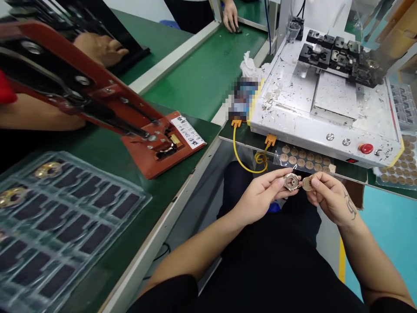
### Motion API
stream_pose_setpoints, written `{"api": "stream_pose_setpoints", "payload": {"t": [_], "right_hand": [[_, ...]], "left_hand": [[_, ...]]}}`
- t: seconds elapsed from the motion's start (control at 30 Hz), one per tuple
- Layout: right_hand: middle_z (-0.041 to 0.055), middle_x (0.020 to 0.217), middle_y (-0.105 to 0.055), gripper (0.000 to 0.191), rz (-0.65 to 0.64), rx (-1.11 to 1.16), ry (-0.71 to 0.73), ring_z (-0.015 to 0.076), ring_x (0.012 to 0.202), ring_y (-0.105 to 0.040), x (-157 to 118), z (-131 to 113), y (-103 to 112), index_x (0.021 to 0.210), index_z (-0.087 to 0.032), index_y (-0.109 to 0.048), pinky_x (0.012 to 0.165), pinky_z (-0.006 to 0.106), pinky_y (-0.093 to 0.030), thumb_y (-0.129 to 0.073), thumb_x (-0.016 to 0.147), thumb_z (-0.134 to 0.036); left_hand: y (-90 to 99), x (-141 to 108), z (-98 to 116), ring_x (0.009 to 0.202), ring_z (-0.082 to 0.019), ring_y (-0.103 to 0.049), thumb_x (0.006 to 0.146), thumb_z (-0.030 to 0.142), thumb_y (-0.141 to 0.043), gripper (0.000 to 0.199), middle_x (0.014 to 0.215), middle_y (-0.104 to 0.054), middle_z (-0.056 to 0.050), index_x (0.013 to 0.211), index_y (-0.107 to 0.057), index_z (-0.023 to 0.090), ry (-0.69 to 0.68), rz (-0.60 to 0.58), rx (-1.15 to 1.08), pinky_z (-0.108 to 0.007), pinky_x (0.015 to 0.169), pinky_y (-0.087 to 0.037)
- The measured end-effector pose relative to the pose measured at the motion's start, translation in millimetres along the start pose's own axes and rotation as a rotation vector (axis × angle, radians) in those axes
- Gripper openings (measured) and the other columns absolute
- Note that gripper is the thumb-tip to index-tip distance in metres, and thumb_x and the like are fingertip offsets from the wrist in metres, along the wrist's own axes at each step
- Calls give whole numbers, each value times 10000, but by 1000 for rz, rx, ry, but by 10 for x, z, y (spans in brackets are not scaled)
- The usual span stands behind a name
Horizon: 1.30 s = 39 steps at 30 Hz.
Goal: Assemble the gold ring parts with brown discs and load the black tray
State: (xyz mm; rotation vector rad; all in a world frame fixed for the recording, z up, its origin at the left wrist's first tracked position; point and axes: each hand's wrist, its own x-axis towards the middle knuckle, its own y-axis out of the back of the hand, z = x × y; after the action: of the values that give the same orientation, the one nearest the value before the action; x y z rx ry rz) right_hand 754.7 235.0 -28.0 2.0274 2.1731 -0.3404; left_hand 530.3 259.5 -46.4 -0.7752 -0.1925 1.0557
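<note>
My left hand [262,193] is closed on a round metal watch case [291,181], gold-coloured at the rim with an open middle. Between thumb and fingers of my right hand [329,195] is a thin round brown disc [307,184], held just beside the case. Both hands are close together above my lap, in front of the bench edge. Just beyond them lies a clear sheet with rows of similar brown discs [302,158].
A white machine [293,108] with black fixtures [342,56] and a red button [366,148] stands ahead. At left are a red lever press [146,143] and a plastic tray [137,198] with gold parts. Co-workers' hands [99,48] show behind. A yellow cable [235,150] hangs nearby.
</note>
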Motion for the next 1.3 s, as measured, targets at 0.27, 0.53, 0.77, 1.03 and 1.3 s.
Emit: {"api": "stream_pose_setpoints", "payload": {"t": [0.27, 0.53, 0.77, 1.03, 1.3], "right_hand": [[71, 1221, -683, 278, 37, -357, 261, 270, 1123, -654, 10, -59, -155, 883, -267, -672, 977, 416, -539, -729, 1023, -500], [71, 1159, -690, 287, 43, -352, 273, 268, 1073, -661, 24, -39, -248, 876, -269, -667, 966, 430, -543, -723, 1024, -508], [72, 1177, -671, 246, 61, -349, 298, 257, 1100, -650, 4, -7, -247, 900, -257, -665, 984, 428, -523, -706, 1048, -449], [68, 1173, -663, 200, 80, -396, 369, 235, 1108, -662, 19, 41, -250, 908, -237, -640, 987, 411, -527, -688, 1065, -351], [69, 1129, -632, 157, 186, -642, 570, 233, 1050, -647, 26, 76, -269, 947, -242, -589, 931, 411, -555, -708, 1038, -286]], "left_hand": [[-33, -43, -16, 1329, -381, -730, 949, 479, -851, 540, 1407, -769, -149, 1386, -767, 175, -12, 3, 58, -535, 1167, -600], [-59, -69, -2, 1341, -376, -722, 990, 469, -798, 509, 1440, -751, -150, 1403, -753, 174, -30, 9, 137, -525, 1177, -593], [-57, -63, -52, 1400, -376, -684, 1025, 448, -762, 481, 1485, -726, -151, 1420, -737, 175, -70, 1, 144, -517, 1191, -586], [-68, -41, -98, 1362, -373, -714, 1047, 457, -731, 498, 1484, -725, -169, 1448, -708, 162, -115, -36, 167, -531, 1175, -603], [-48, -45, -189, 1255, -301, -783, 1079, 346, -667, 433, 1392, -776, -177, 1460, -668, 141, -264, -3, 416, -436, 1143, -628]]}}
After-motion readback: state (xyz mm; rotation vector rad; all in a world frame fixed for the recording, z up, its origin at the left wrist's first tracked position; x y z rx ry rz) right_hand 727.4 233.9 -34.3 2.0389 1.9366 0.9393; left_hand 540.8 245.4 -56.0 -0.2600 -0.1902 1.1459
